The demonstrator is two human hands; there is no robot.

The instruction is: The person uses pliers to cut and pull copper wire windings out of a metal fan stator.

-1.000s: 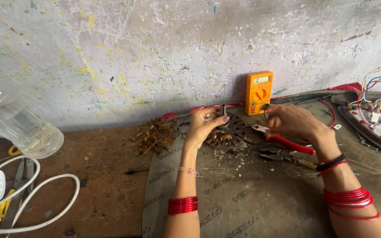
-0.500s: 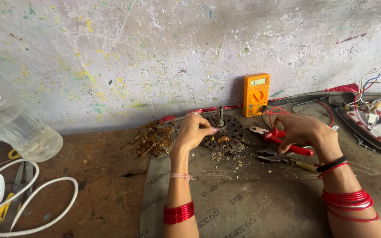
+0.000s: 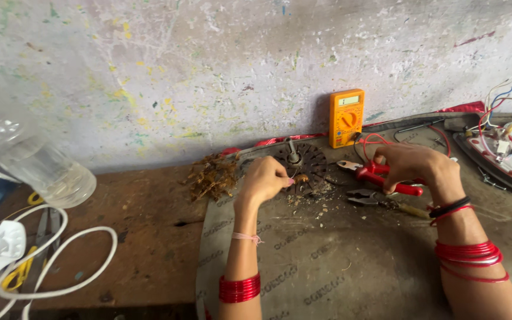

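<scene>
One round, slotted motor core (image 3: pixel 301 161) lies on the grey mat (image 3: pixel 339 261) by the wall, and copper wire at its edge is pinched by the left hand (image 3: pixel 266 179). One pair of red-handled pliers (image 3: pixel 380 176) is clasped by the right hand (image 3: pixel 417 168). One yellow multimeter (image 3: pixel 346 118) is propped behind, and one heap of stripped wire (image 3: pixel 213 175) is seen left of the core.

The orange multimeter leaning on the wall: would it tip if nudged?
Probably. The multimeter stands nearly upright on its narrow bottom edge against the wall, so a sideways push likely topples it. Its red lead looks floppy and could drag.
</scene>
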